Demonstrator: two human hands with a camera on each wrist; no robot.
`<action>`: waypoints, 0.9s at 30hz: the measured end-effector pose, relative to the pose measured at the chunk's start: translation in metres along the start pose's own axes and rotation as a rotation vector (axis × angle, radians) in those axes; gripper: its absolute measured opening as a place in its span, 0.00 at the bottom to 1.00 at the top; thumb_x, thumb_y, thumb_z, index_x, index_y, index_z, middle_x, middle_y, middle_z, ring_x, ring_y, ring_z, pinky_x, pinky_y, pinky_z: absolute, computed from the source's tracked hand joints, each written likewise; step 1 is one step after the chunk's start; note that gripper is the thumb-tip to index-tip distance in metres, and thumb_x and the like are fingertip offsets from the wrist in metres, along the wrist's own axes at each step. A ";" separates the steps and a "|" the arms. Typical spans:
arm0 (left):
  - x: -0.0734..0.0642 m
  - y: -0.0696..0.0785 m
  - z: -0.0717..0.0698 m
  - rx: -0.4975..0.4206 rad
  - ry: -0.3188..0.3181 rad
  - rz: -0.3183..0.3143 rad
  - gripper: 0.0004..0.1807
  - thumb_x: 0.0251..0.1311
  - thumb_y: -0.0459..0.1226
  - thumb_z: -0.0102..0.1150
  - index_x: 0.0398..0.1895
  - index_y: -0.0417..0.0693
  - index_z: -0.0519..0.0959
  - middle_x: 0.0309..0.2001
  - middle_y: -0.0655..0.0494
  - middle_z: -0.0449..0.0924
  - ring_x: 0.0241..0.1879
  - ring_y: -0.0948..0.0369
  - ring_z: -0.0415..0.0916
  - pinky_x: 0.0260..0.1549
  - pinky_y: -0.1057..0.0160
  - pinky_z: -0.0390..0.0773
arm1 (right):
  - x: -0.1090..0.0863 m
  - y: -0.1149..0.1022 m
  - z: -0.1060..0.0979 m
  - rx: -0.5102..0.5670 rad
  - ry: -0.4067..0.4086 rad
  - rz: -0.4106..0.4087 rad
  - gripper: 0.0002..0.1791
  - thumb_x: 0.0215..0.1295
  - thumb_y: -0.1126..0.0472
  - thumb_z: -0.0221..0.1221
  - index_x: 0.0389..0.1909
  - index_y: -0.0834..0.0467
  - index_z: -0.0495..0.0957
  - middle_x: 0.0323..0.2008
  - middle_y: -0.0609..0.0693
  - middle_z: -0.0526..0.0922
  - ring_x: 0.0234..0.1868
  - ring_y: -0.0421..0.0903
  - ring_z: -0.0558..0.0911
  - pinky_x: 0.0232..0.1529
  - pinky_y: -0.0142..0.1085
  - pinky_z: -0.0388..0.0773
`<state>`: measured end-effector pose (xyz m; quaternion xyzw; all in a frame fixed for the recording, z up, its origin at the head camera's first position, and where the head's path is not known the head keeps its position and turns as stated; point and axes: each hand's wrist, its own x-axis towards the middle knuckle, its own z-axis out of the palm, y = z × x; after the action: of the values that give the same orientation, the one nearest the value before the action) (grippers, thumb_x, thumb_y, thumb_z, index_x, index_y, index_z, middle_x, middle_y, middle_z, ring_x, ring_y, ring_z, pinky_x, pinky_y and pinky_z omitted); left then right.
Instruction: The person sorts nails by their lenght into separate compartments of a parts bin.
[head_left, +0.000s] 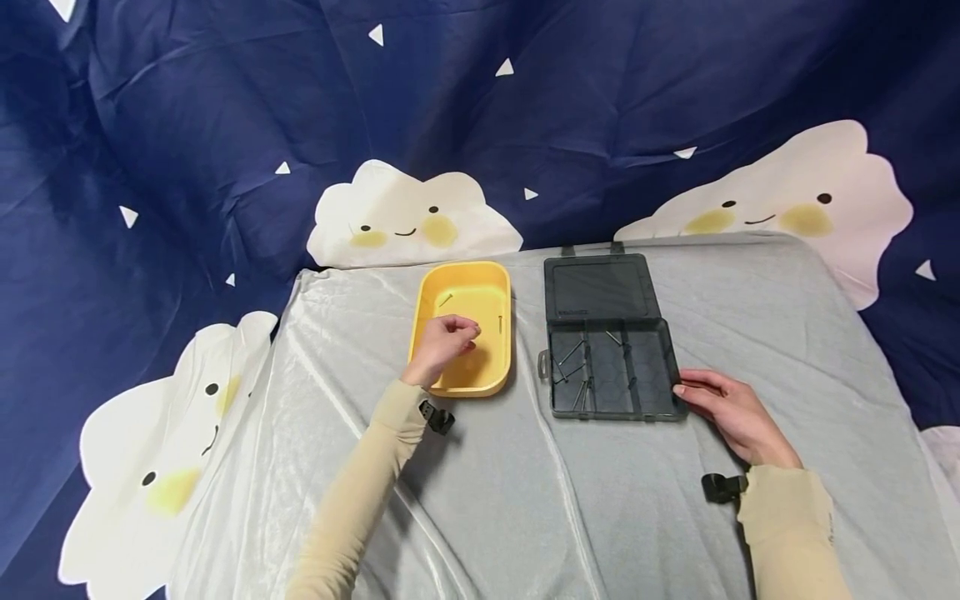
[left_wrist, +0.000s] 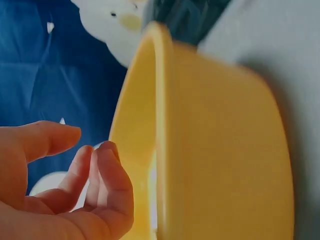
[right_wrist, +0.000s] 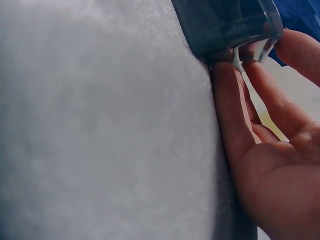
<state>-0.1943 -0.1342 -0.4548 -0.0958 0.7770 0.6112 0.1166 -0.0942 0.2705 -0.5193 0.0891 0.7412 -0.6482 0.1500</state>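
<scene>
Screws (head_left: 500, 323) lie in the yellow bin (head_left: 470, 389), one just beyond the left hand (head_left: 442, 342), one to its right; more sit in the grey box (head_left: 651, 375), mostly its left compartment. The left hand hovers over the bin, fingers loosely bent, thumb apart. The right hand (head_left: 738, 414) touches the box's right side, fingers nearly straight. Overlapping screws are hard to count; the left hand hides part of the bin's floor.
</scene>
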 end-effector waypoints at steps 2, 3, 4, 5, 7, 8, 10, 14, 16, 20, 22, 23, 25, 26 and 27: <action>0.004 -0.003 -0.008 0.048 0.019 -0.018 0.08 0.59 0.29 0.59 0.40 0.32 0.79 0.33 0.55 0.76 0.30 0.61 0.77 0.39 0.63 0.82 | 0.000 0.000 0.000 0.013 0.001 -0.006 0.27 0.64 0.54 0.62 0.61 0.61 0.71 0.40 0.27 0.80 0.42 0.24 0.79 0.42 0.21 0.78; 0.005 -0.004 -0.012 0.083 0.023 -0.025 0.08 0.59 0.29 0.59 0.40 0.33 0.79 0.34 0.54 0.76 0.32 0.59 0.78 0.40 0.63 0.82 | -0.001 0.000 -0.001 0.017 0.000 -0.008 0.27 0.64 0.54 0.62 0.61 0.61 0.71 0.40 0.28 0.80 0.42 0.24 0.79 0.42 0.21 0.78; 0.007 -0.005 -0.015 0.124 0.026 -0.030 0.08 0.60 0.30 0.59 0.40 0.34 0.79 0.34 0.53 0.77 0.33 0.57 0.78 0.40 0.62 0.82 | -0.001 0.001 -0.001 0.020 0.000 -0.009 0.26 0.64 0.54 0.62 0.60 0.60 0.72 0.40 0.28 0.80 0.42 0.24 0.79 0.42 0.21 0.78; 0.008 -0.006 -0.018 0.172 0.028 -0.032 0.08 0.60 0.31 0.59 0.41 0.34 0.79 0.35 0.51 0.78 0.35 0.55 0.79 0.38 0.63 0.81 | -0.001 0.001 -0.001 0.025 0.002 -0.009 0.26 0.64 0.55 0.63 0.60 0.60 0.72 0.39 0.28 0.80 0.41 0.24 0.79 0.42 0.21 0.78; 0.009 -0.009 -0.023 0.275 0.029 -0.029 0.09 0.60 0.32 0.59 0.41 0.35 0.79 0.36 0.46 0.80 0.36 0.52 0.80 0.34 0.66 0.79 | -0.001 0.001 -0.001 0.028 0.001 -0.009 0.25 0.64 0.55 0.63 0.60 0.60 0.72 0.39 0.28 0.80 0.41 0.24 0.79 0.42 0.21 0.77; 0.010 -0.010 -0.024 0.328 0.031 -0.027 0.09 0.60 0.33 0.59 0.41 0.36 0.79 0.37 0.45 0.81 0.36 0.52 0.80 0.32 0.67 0.78 | -0.001 0.001 -0.001 0.029 0.000 -0.008 0.25 0.64 0.55 0.62 0.60 0.60 0.72 0.39 0.28 0.80 0.41 0.24 0.79 0.42 0.21 0.77; 0.012 -0.012 -0.027 0.416 0.036 -0.021 0.10 0.60 0.34 0.59 0.42 0.37 0.79 0.38 0.44 0.82 0.36 0.52 0.80 0.29 0.69 0.75 | -0.001 0.001 -0.001 0.029 -0.003 -0.003 0.25 0.64 0.55 0.62 0.60 0.59 0.72 0.40 0.28 0.80 0.42 0.24 0.79 0.42 0.21 0.77; 0.016 -0.016 -0.029 0.575 0.072 0.007 0.10 0.57 0.35 0.59 0.39 0.39 0.81 0.39 0.46 0.82 0.33 0.57 0.76 0.29 0.69 0.72 | 0.000 0.001 -0.001 0.005 -0.004 0.007 0.27 0.64 0.53 0.62 0.61 0.59 0.71 0.40 0.27 0.79 0.42 0.24 0.78 0.43 0.21 0.77; 0.018 -0.018 -0.028 0.646 0.084 0.027 0.10 0.55 0.34 0.59 0.38 0.39 0.82 0.39 0.46 0.83 0.33 0.57 0.76 0.31 0.68 0.73 | 0.000 0.001 0.000 -0.006 -0.002 0.012 0.29 0.64 0.52 0.62 0.62 0.60 0.70 0.40 0.27 0.79 0.42 0.24 0.78 0.43 0.21 0.77; 0.021 -0.018 -0.024 0.717 0.081 0.039 0.09 0.52 0.32 0.59 0.35 0.37 0.81 0.39 0.44 0.83 0.36 0.54 0.78 0.34 0.66 0.75 | 0.000 0.000 0.000 -0.017 0.001 0.015 0.31 0.64 0.51 0.62 0.63 0.61 0.69 0.40 0.27 0.78 0.42 0.23 0.78 0.43 0.21 0.77; 0.023 -0.018 -0.022 0.733 0.080 0.028 0.06 0.52 0.32 0.60 0.33 0.38 0.79 0.36 0.46 0.81 0.34 0.55 0.76 0.33 0.67 0.74 | 0.000 0.000 0.000 -0.013 0.000 0.014 0.31 0.64 0.51 0.62 0.63 0.62 0.68 0.40 0.27 0.78 0.42 0.24 0.78 0.43 0.21 0.77; 0.024 -0.018 -0.021 0.746 0.080 0.023 0.04 0.52 0.32 0.60 0.30 0.39 0.78 0.33 0.48 0.79 0.31 0.57 0.75 0.31 0.68 0.73 | 0.000 0.000 0.000 -0.012 0.000 0.013 0.31 0.64 0.51 0.62 0.63 0.62 0.69 0.40 0.27 0.78 0.42 0.23 0.78 0.43 0.21 0.77; 0.026 -0.019 -0.020 0.773 0.071 0.015 0.06 0.53 0.32 0.60 0.22 0.43 0.73 0.24 0.53 0.72 0.24 0.60 0.67 0.25 0.70 0.66 | 0.000 0.000 0.000 -0.004 -0.001 0.011 0.30 0.64 0.52 0.62 0.63 0.62 0.69 0.40 0.27 0.79 0.42 0.23 0.78 0.43 0.21 0.77; 0.027 -0.020 -0.019 0.786 0.063 0.017 0.11 0.53 0.32 0.59 0.18 0.45 0.69 0.20 0.55 0.66 0.21 0.62 0.61 0.22 0.71 0.62 | 0.000 0.000 0.000 -0.003 -0.002 0.010 0.30 0.64 0.52 0.62 0.63 0.61 0.69 0.40 0.27 0.79 0.42 0.23 0.78 0.43 0.21 0.77; 0.028 -0.020 -0.019 0.800 0.054 0.023 0.16 0.53 0.31 0.59 0.15 0.47 0.64 0.17 0.57 0.59 0.19 0.63 0.55 0.20 0.71 0.57 | 0.000 0.000 0.000 0.001 -0.002 0.009 0.29 0.64 0.52 0.62 0.62 0.61 0.69 0.40 0.27 0.79 0.42 0.23 0.78 0.43 0.21 0.77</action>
<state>-0.2168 -0.1576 -0.4777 -0.0503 0.9574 0.2591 0.1174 -0.0945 0.2709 -0.5197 0.0918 0.7402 -0.6481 0.1538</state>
